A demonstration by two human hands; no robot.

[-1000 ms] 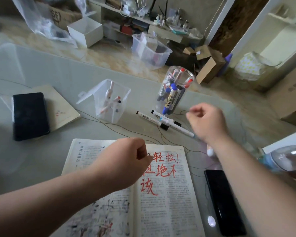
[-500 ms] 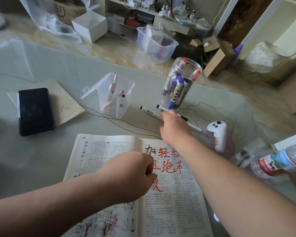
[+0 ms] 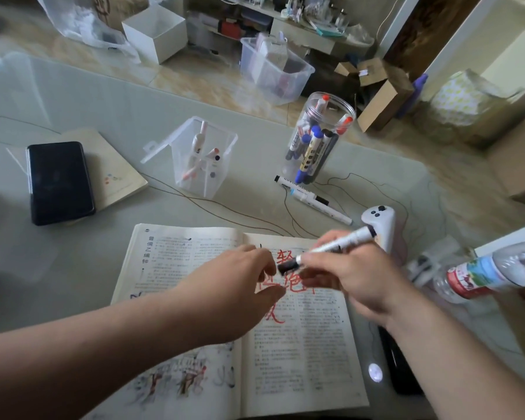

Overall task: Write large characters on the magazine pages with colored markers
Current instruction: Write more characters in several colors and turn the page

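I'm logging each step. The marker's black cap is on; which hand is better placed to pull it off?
Left. The left hand is empty with fingertips right by the black cap, while the right hand grips the marker by its white barrel above the magazine, so it likely steadies it.

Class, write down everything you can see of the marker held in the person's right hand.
The marker has a white, plastic-looking barrel with dark print, a black cap on the end toward the other hand and a black band at its far end. It is capped and slants above the right page of the open magazine. The right hand grips its barrel. The fingers of the left hand are at the cap, but contact is unclear.
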